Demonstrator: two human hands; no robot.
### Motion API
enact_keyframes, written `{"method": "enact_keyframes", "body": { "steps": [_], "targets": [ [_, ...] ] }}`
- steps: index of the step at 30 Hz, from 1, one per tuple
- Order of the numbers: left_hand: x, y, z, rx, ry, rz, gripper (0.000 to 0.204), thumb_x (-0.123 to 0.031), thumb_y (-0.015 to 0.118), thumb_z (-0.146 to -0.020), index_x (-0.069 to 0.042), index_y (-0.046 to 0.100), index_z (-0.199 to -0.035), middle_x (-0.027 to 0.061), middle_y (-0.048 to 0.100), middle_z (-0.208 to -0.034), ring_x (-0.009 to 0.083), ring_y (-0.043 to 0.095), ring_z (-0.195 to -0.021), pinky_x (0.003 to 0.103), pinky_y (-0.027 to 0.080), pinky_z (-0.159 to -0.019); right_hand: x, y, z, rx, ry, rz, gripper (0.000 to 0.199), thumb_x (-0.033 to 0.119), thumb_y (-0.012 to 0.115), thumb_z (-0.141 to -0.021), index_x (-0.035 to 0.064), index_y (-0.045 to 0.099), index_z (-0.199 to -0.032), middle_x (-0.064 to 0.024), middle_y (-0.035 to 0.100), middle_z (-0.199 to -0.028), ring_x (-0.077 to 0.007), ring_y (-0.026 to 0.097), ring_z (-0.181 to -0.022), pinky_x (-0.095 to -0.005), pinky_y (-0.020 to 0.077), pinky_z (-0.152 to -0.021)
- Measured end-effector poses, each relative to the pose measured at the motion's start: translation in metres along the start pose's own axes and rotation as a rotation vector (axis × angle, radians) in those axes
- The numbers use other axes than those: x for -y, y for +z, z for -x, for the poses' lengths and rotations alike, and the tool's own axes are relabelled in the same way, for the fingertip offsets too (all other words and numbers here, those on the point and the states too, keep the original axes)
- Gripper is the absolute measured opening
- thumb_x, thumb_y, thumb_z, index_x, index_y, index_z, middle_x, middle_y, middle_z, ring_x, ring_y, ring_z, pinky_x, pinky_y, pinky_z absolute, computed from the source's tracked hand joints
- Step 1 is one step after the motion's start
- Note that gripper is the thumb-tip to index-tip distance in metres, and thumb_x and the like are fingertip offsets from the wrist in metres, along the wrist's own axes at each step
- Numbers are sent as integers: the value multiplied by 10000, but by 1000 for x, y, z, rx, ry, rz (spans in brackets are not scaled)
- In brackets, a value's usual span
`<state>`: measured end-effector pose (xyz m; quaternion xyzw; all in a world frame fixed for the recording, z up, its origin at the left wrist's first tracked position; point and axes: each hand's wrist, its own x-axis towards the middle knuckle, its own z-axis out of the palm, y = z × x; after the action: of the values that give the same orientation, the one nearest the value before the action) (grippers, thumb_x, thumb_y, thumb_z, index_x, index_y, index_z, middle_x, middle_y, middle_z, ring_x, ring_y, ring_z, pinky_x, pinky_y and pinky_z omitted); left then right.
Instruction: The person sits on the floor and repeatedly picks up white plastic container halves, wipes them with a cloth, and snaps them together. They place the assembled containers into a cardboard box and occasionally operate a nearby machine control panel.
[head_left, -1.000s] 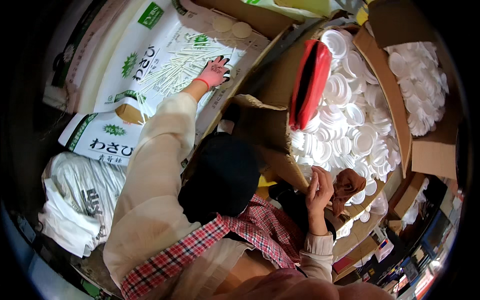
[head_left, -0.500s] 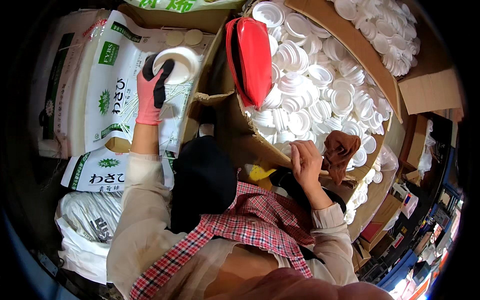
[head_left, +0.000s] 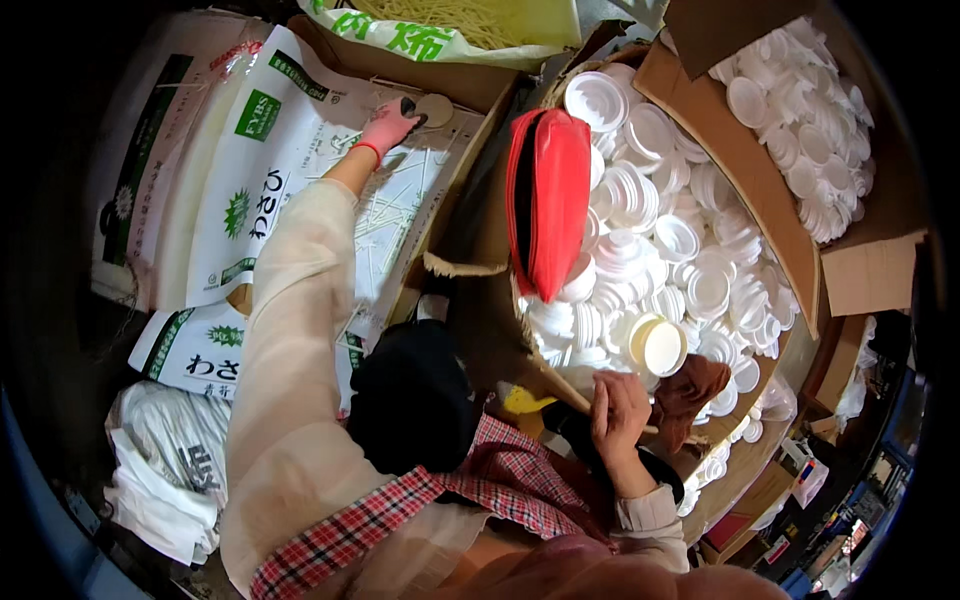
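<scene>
My left hand (head_left: 392,124), in a pink glove with black fingertips, is stretched far over the white printed sheet. Its fingers close at the edge of a flat round beige disc (head_left: 434,110); the palm side is hidden. My bare right hand (head_left: 620,408) rests at the near rim of the right carton, fingers loosely bent and holding nothing I can see. Just beyond it, a white round lid (head_left: 660,345) with a pale cream face lies on a heap of white plastic lids (head_left: 690,240). A crumpled brown glove-like cloth (head_left: 690,398) drapes over the rim beside that hand.
Thin white sticks (head_left: 400,212) lie scattered on the printed sheet (head_left: 290,110) in the left carton. A red zipped pouch (head_left: 552,200) leans on the right carton's edge. Beyond are an open bag of pale strips (head_left: 455,22) and another carton of white parts (head_left: 800,130).
My left hand has moved away and no longer holds the white round lid; it is now at the beige disc. A cream-faced lid now shows on the heap. My right hand stays at the rim.
</scene>
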<state>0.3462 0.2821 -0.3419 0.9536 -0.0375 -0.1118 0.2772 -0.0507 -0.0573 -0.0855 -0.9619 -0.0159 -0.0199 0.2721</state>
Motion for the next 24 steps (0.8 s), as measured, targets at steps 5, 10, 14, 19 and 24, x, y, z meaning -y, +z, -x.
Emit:
{"method": "enact_keyframes", "body": {
  "steps": [5, 10, 14, 19, 24],
  "targets": [
    [-16, 59, -37, 58, -92, -407, 791, -567, 628, -718, -79, 412, -1302, 139, 488, -1263, 313, 451, -1165, 475, 385, -932, -6, -3, -4, 95, -46, 36, 103, -8, 571, -741, -4, 590, -842, -137, 602, -816, -305, 556, -686, -362, 446, -607],
    [-36, 66, -41, -103, -9, -490, 806, -509, 696, -632, -141, 415, -1292, 173, 448, -1220, 376, 427, -1112, 544, 366, -887, -6, -4, -8, 147, -43, 41, 84, 32, 564, -761, 2, 590, -835, -121, 606, -823, -281, 569, -689, -355, 452, -610],
    [-19, 45, -42, -339, -47, -376, 762, -440, 700, -623, -166, 427, -1280, 196, 421, -1218, 400, 429, -1093, 551, 361, -883, -11, -1, -11, 171, -36, 11, 80, 54, 564, -765, 9, 589, -827, -115, 604, -823, -277, 564, -680, -352, 448, -605],
    [50, 49, -68, -64, 38, -455, 784, -458, 713, -634, -156, 420, -1296, 224, 398, -1276, 402, 455, -1078, 461, 406, -912, -7, -5, -16, 214, -39, 47, 90, 41, 563, -752, 9, 591, -831, -121, 596, -816, -283, 548, -661, -361, 431, -587],
    [0, 46, -48, -7, -30, -512, 753, -488, 697, -629, -159, 486, -1272, 209, 488, -1227, 355, 484, -1078, 451, 376, -947, -3, -2, -1, 137, 14, 24, 96, 0, 581, -722, 4, 594, -817, -120, 594, -795, -284, 540, -651, -352, 420, -570]
  ]
}}
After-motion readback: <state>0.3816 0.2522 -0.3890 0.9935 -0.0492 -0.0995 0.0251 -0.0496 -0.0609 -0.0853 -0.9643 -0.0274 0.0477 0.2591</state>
